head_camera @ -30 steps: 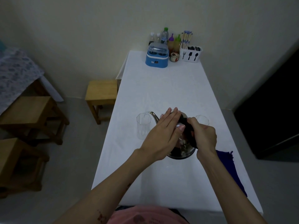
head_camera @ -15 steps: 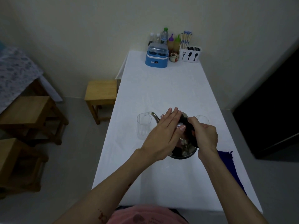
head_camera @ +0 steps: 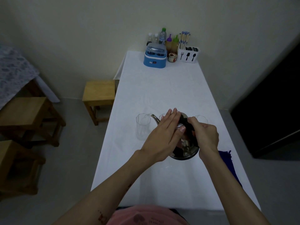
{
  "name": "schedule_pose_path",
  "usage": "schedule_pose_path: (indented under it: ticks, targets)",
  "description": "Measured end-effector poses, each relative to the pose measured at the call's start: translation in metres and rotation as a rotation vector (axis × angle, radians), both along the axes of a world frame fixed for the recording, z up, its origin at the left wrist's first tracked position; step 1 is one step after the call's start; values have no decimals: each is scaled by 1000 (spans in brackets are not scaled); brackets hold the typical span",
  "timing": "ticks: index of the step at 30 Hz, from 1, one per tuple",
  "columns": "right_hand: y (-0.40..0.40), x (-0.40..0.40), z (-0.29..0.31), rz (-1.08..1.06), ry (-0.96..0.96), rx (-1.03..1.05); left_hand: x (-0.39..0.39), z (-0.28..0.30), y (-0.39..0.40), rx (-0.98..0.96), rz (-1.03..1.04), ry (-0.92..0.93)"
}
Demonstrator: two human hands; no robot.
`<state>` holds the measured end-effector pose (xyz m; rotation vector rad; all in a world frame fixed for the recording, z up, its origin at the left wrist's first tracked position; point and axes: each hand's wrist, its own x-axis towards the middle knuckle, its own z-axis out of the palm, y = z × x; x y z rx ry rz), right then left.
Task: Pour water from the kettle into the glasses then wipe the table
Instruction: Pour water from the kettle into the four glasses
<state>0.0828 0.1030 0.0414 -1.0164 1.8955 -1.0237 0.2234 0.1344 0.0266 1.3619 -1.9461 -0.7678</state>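
The right hand point(head_camera: 205, 135) is gripping the black handle of the steel kettle point(head_camera: 184, 150) at centre frame, while the left hand point(head_camera: 164, 137) is lying flat, fingers straight, across its lid. The spout is pointing left toward the tall glass point(head_camera: 142, 126); another glass point(head_camera: 201, 119) is peeking out behind the right hand, and a third looks mostly hidden behind the left fingers. This seems to be the pouring step, barely begun. Next, the kettle needs tipping over the left glass. The blue cloth point(head_camera: 227, 166) is waiting at the tabletop's point(head_camera: 162, 88) right edge.
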Motion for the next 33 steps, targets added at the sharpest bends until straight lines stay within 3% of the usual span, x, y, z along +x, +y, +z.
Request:
schedule_pose_path:
  ticks: [33]
  targets:
    - [-2,1,6,52,84,-14,-1,-7,-1,-7,31,16]
